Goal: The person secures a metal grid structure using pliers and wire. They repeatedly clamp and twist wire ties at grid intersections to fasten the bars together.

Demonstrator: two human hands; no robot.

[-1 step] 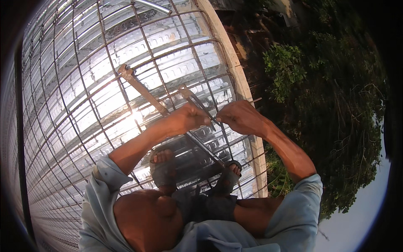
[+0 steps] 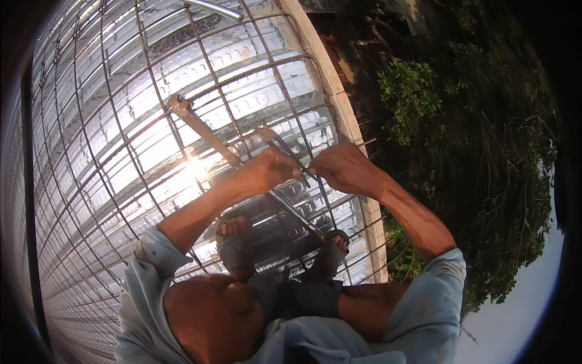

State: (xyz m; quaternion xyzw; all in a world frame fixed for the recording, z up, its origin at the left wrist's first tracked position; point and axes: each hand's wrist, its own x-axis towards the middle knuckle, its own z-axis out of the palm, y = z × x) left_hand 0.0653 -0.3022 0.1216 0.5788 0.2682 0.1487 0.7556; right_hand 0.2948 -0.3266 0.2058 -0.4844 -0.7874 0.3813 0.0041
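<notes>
My left hand (image 2: 273, 168) and my right hand (image 2: 344, 170) meet over a rebar grid (image 2: 219, 85), fingertips pinched together and almost touching. What the fingertips hold, if anything, is too small to make out. Just beyond them lies a flat rusty-ended tool with thin dark arms (image 2: 267, 131), its lower end running down beside the fingertips. A long rusty bar with a notched head (image 2: 200, 126) rests slantwise on the grid, partly hidden by my left hand. Past that hand, a shiny metal bar (image 2: 294, 212) slopes toward my right foot.
Ribbed shiny metal decking (image 2: 242, 57) lies beneath the grid. A pale concrete edge (image 2: 330, 76) borders it on the right, with a drop and trees (image 2: 412, 97) beyond. My feet (image 2: 233, 225) stand among the bars. A metal tube (image 2: 215, 8) lies at the far end.
The view has shifted very slightly, and both hands sit a few pixels further left. Their pinched pose looks the same.
</notes>
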